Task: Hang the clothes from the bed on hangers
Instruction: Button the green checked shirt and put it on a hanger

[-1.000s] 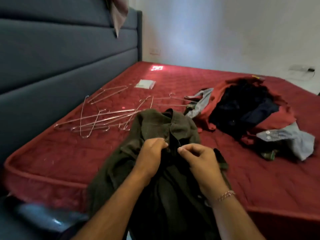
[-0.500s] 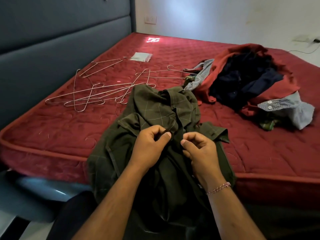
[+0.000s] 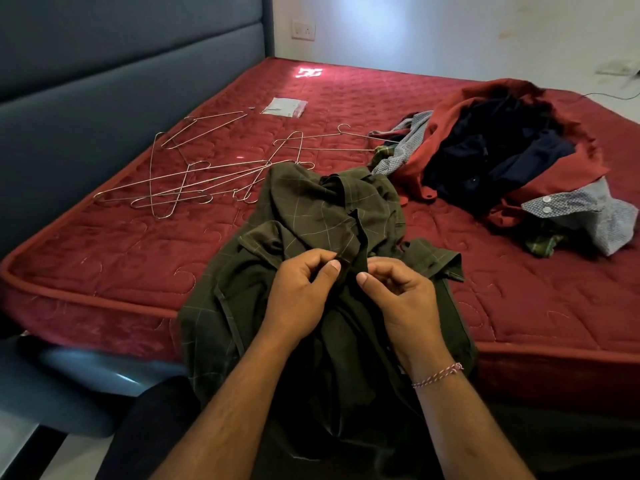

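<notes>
A dark green checked shirt (image 3: 311, 216) lies over the near edge of the red mattress (image 3: 104, 258), its collar toward the far side. My left hand (image 3: 304, 292) pinches the shirt's front edge just below the collar. Right beside it, my right hand (image 3: 401, 299) pinches the opposite front edge. Several wire hangers (image 3: 180, 181) lie tangled on the mattress to the left of the shirt. A pile of clothes (image 3: 502, 157), red, navy and grey-patterned, sits at the right.
A grey padded headboard (image 3: 104, 81) runs along the left. A small clear packet (image 3: 285, 107) lies beyond the hangers. A white wall with a socket (image 3: 303, 30) stands behind the bed. The grey bed frame (image 3: 69, 382) juts out at the lower left.
The view has tilted downward. Both hands have worked down the shirt's front, from close under the collar to a little below it. The shirt now hangs further over the mattress edge.
</notes>
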Available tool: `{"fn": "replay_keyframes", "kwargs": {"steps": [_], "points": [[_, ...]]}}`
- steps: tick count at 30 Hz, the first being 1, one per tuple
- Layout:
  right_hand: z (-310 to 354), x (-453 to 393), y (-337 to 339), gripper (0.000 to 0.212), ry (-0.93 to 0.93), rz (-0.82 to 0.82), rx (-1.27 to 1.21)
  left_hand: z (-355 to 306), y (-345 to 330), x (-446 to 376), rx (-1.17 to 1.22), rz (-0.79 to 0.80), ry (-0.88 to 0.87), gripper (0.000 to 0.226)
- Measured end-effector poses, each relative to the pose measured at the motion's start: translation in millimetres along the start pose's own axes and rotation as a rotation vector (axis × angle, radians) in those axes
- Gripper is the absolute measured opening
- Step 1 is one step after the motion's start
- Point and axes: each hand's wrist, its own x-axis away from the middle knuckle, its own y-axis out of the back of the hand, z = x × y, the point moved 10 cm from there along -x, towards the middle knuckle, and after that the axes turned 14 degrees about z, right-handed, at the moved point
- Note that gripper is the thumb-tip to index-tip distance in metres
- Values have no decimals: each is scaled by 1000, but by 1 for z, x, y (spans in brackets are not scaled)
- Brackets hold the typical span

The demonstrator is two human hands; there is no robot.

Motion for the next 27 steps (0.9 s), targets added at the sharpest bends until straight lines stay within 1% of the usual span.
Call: {"fn": "replay_keyframes", "kwargs": {"steps": [2,6,8,10,12,14,16,19,22,25,27], "points": [[1,0,0,18,7,-63,-33,-3,4,2,-45,-43,-31,19],[3,-2,-1,10,-7,-165,22,-6,12,7,-85,-155,-96,6],[2,-4,3,7,-38,-234,-27,-10,18,10,-90,-255,-98,5],[3,-10,4,5,-52,-271,-159,-19,27,10,-107,-387,-102,6],[11,-22,8,8,-16,-310,-256,-38,39,8,-182,-524,-143,9],[21,-34,10,9,32,-318,-232,-57,45,0,-270,-596,-192,11],[22,-43,8,14,60,-283,-101,-64,39,-10,-341,-574,-212,12],[9,-41,4,19,42,-199,121,-51,15,-12,-376,-443,-238,10],[-1,-36,4,22,62,-149,99,-31,1,-6,-375,-339,-257,9],[4,-36,-1,25,106,-110,116,-27,3,-6,-337,-322,-265,8],[2,-37,-4,23,104,-83,85,-26,3,-8,-306,-306,-249,8]]}}
